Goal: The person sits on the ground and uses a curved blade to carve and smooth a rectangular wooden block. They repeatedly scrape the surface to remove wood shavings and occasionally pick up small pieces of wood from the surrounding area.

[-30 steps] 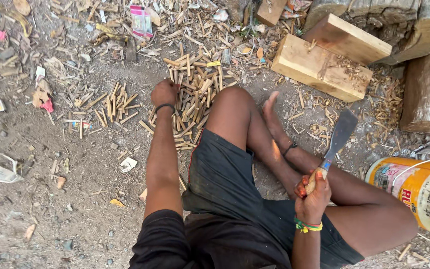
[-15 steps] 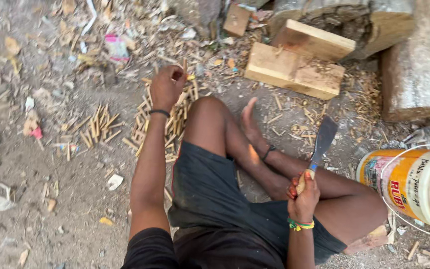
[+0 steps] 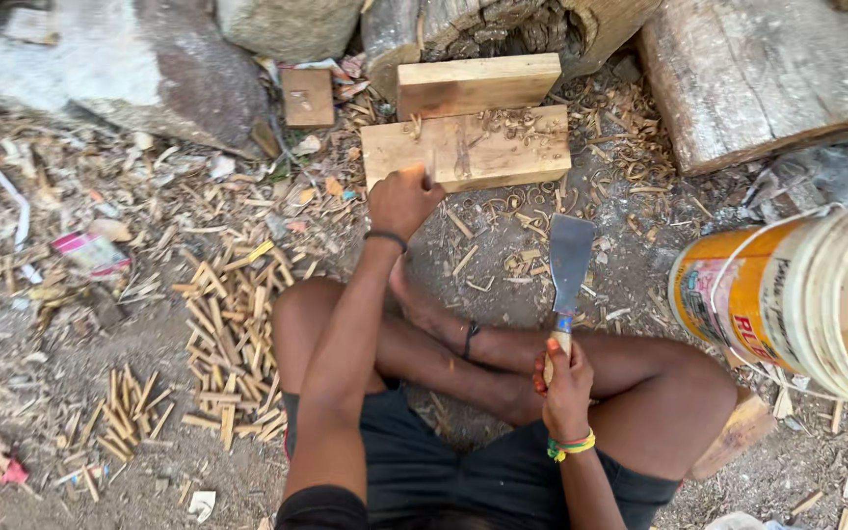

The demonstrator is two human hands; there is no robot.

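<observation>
Now left hand [image 3: 402, 199] touches wood block [image 3: 467, 147] — right hand [image 3: 565, 381] grips blade [image 3: 569, 260].

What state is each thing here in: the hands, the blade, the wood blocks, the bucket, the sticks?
Left hand: stretched forward, resting on the near block's edge.
Right hand: closed around the blade's handle.
Flat blade: held upright, tip pointing away.
Near wood block: lying flat, strewn with shavings.
Far wood block: lying flat behind it.
Bucket: tipped on its side.
Split sticks: scattered in loose piles.
</observation>
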